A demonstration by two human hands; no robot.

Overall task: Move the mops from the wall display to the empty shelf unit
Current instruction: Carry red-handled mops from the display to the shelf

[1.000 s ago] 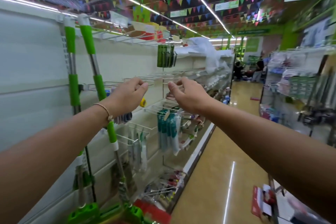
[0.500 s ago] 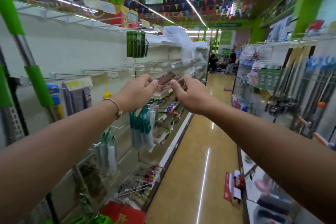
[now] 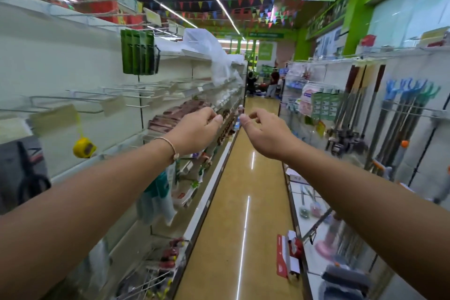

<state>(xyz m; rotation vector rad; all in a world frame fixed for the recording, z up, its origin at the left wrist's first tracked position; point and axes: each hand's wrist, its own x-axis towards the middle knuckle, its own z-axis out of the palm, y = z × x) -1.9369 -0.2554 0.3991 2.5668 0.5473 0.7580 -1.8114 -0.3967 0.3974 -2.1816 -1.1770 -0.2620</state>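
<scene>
Both my arms reach out over the aisle at chest height. My left hand (image 3: 197, 129) and my right hand (image 3: 261, 133) hang in the air with loosely curled fingers, and neither holds anything. Several mops (image 3: 394, 129) hang upright on the wall display at the right, their handles grey and brown with blue hooks at the top. The shelf unit (image 3: 73, 73) at the left has bare white panels and empty wire pegs. The green-handled mops seen earlier are out of view.
A yellow tape measure (image 3: 84, 147) hangs from a peg at the left. Green packs (image 3: 137, 55) hang higher up. Packaged goods fill the lower left pegs. The glossy aisle floor (image 3: 243, 202) runs ahead to people (image 3: 272, 81) at the far end. Red-white boxes (image 3: 288, 258) lie at the right shelf base.
The view has swung right, from the left shelf with two green-handled mops to the aisle and the right wall display. Both hands stayed raised and empty, and moved slightly apart.
</scene>
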